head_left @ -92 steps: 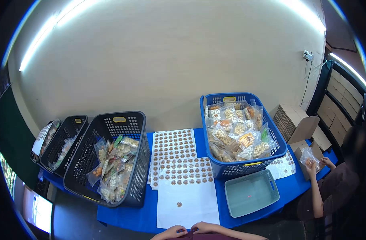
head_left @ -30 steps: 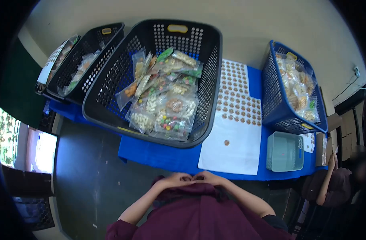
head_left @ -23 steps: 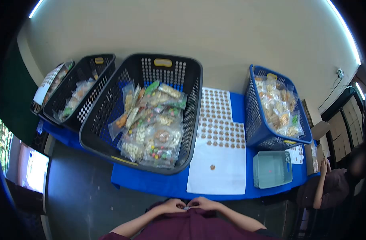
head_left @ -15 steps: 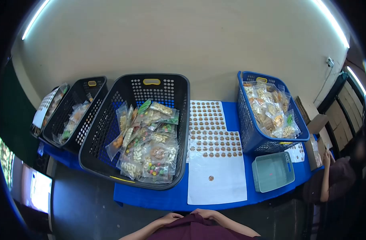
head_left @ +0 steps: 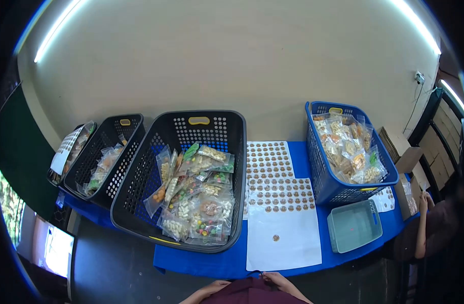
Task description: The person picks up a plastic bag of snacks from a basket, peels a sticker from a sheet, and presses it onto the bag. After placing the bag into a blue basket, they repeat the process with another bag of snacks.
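Observation:
Low in the view, my left hand (head_left: 215,287) is closed at the side of the maroon garment (head_left: 244,293) on my body, its fingertips partly hidden by the cloth. My right hand (head_left: 276,278) grips the same garment near its upper fold, just short of the table's front edge. Beyond it lies a sheet of round brown stickers (head_left: 283,248), mostly bare backing at the near end with one lone sticker. More sticker sheets (head_left: 267,157) lie behind it. To the left, a large black basket (head_left: 128,195) holds several clear snack packets (head_left: 196,197).
A blue basket (head_left: 331,190) full of packets stands at right, with a green translucent tub (head_left: 354,228) before it. Smaller black baskets (head_left: 110,187) stand far left. At far right are a cardboard box (head_left: 408,159) and another person's hands (head_left: 425,201).
The view has shifted, so the table and baskets sit lower and slightly right. My hands stay at the garment, lower in view. The other person's hands have come together.

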Tool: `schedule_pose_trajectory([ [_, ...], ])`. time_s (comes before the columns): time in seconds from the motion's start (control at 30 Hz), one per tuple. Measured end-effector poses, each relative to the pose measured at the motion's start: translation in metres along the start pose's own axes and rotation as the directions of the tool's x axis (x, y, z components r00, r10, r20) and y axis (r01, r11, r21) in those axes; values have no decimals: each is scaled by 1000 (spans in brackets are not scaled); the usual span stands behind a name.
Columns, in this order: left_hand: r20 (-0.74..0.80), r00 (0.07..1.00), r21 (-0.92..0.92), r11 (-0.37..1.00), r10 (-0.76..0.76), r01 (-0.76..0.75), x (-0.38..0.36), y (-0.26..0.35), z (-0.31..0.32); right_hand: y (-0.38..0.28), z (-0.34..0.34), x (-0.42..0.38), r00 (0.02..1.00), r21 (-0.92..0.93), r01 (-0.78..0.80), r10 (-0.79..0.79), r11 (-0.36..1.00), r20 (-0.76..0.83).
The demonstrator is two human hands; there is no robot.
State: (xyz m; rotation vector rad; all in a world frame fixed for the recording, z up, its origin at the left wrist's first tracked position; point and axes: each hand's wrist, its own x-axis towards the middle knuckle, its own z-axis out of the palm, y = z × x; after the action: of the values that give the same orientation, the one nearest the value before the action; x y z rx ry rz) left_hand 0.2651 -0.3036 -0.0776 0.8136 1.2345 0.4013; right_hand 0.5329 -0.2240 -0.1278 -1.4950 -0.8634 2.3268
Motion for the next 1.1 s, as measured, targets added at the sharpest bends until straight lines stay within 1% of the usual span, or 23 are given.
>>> schedule_pose_trajectory([
  [0.03,43,998,-89,995,-42,45,-5,-5,3,-1,4,-3,999,-26,-48,48,999,6],
  [0.07,30,999,-52,998,-24,26,-7,-6,4,2,7,-6,996,-49,-93,93,995,10],
  [0.13,6,999,28,999,32,-32,-2,6,0,3,5,0,998,-145,5,-14,989,-59],
  [0.2,-107,985,302,948,136,-98,-3,14,-2,-11,5,-4,976,-211,115,-150,971,-158],
  [0.27,-224,940,598,798,256,-75,-14,30,-4,-35,7,-15,955,-184,177,-214,967,-207],
  [0.33,-78,954,481,849,291,-219,-51,69,-17,-59,5,-23,925,-218,226,-279,949,-257],
  [0.4,63,945,152,932,322,-328,-104,132,-29,-71,-1,-27,877,-261,301,-374,917,-301],
  [0.47,102,884,192,863,456,-467,-145,173,-47,-84,-5,-27,813,-315,397,-490,862,-316],
  [0.53,11,834,203,815,552,-543,-172,210,-55,-80,0,-8,716,-597,448,-667,665,-205],
  [0.57,-27,774,328,737,633,-591,-180,226,-59,-84,16,-9,765,-697,433,-642,572,-52],
  [0.6,-137,748,335,741,649,-582,-183,240,-58,-67,27,8,778,-704,487,-623,517,81],
  [0.63,-149,686,430,671,712,-603,-180,252,-60,-53,36,22,889,-747,435,-374,503,265],
  [0.67,-151,618,522,593,772,-613,-177,262,-61,-38,46,31,883,-771,464,-151,436,445],
  [0.7,-141,605,569,564,784,-598,-171,270,-61,31,46,72,799,-687,600,-263,410,540],
  [0.77,-122,583,654,507,803,-562,-158,284,-59,-4,59,41,855,-757,478,-36,445,518],
  [0.83,-34,608,667,471,794,-578,-141,295,-63,-37,79,-3,860,-818,338,200,466,469],
  [0.87,18,619,672,449,785,-589,-132,297,-67,-36,79,-9,886,-825,318,163,467,433],
  [0.93,5,619,716,429,785,-550,-114,303,-76,-43,65,-15,935,-845,279,70,457,347],
  [0.97,6,619,743,411,785,-528,-108,308,-82,-34,51,-17,958,-866,277,-57,415,280],
  [1.0,16,617,770,384,787,-510,-101,314,-86,-45,45,-26,949,-872,284,12,398,315],
  [1.03,-24,651,779,423,759,-464,-92,315,-89,-60,42,-42,938,-877,287,73,386,339],
  [1.07,0,613,786,379,790,-489,-85,315,-88,-71,35,-53,927,-880,285,124,380,353],
  [1.1,35,569,791,325,822,-519,-77,313,-84,-62,23,-50,906,-813,372,15,448,423],
])
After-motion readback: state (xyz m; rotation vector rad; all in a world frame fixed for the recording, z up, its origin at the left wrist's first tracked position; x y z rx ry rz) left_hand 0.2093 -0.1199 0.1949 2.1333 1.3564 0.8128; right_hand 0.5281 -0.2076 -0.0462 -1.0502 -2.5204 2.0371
